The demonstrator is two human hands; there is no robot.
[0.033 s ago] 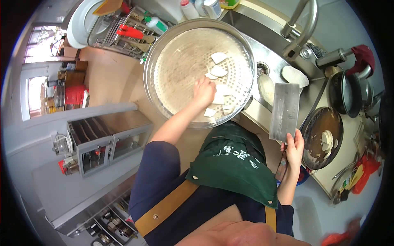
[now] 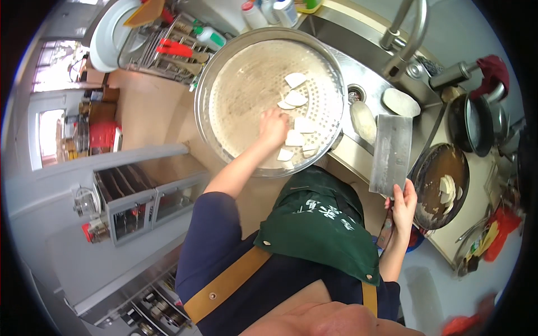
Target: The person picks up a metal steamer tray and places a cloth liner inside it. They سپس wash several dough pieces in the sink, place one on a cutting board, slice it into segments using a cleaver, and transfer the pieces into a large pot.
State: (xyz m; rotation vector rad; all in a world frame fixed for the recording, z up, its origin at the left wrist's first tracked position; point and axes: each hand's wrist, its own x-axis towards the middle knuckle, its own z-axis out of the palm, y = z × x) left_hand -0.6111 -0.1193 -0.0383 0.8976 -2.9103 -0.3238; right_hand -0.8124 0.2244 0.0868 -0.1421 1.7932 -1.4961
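A: Where are the white slices (image 2: 296,99)?
B: Scattered in a round, perforated metal tray (image 2: 241,78), from its upper right part down toward its lower rim.
A: And the hands?
B: The left hand (image 2: 274,127) reaches over the tray's lower rim, fingers bent down just beside the slices; I can't tell whether it pinches anything. The right hand (image 2: 402,203) grasps a cleaver (image 2: 390,154) where blade meets handle, outside the tray's right rim.
A: What's around that?
B: Two pale oval pieces (image 2: 400,102) near the drain of the metal sink (image 2: 358,47), under a curved faucet (image 2: 421,28). A round dark board (image 2: 428,207) sits by the front edge of the cream desk (image 2: 446,241), bearing more slices. A dark pan (image 2: 469,126) stands beyond it.
A: The room?
B: A brownish floor (image 2: 145,106) at left, a glass-fronted cabinet (image 2: 151,185), grey walls.
A: Any writing?
B: White characters across the dark green apron (image 2: 314,229); a printed label on a white bottle (image 2: 286,13) behind the tray, too small to make out.
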